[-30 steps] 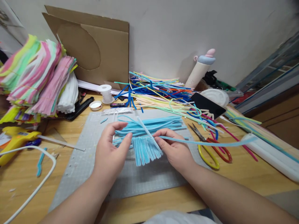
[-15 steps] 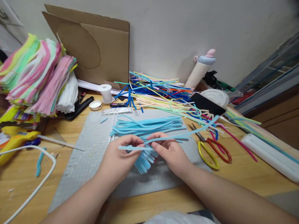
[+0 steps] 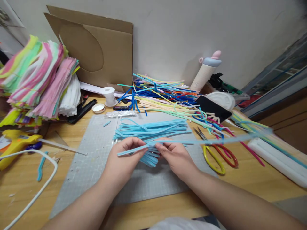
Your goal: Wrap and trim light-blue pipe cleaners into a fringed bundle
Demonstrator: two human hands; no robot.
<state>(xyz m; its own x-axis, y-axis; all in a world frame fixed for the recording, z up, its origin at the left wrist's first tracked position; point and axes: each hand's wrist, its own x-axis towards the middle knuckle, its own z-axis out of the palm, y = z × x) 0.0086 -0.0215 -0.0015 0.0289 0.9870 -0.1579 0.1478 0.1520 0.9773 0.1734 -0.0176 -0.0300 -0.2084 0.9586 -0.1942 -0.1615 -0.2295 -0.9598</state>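
Observation:
My left hand [image 3: 123,161] and my right hand [image 3: 176,156] meet over a grey cutting mat [image 3: 96,159]. Both pinch a bundle of short light-blue pipe cleaner pieces [image 3: 150,157] between their fingertips. A long light-blue pipe cleaner [image 3: 216,139] lies across the bundle, its short end sticking out left past my left thumb and its long end stretching far right, blurred. Just behind the hands rests a pile of loose light-blue pipe cleaners [image 3: 153,128] on the mat.
Scissors [image 3: 217,153] with yellow and red handles lie right of the mat. A heap of mixed pipe cleaners [image 3: 165,95], a thread spool [image 3: 109,95], cardboard [image 3: 96,51] and a bottle [image 3: 205,72] stand behind. Stacked coloured bundles [image 3: 38,83] and a yellow glue gun [image 3: 16,143] are left.
The long pipe cleaner swung round the bundle: its free end went up, then back out to the right. My left hand closed onto the bundle, which turned from hanging down to pointing more sideways.

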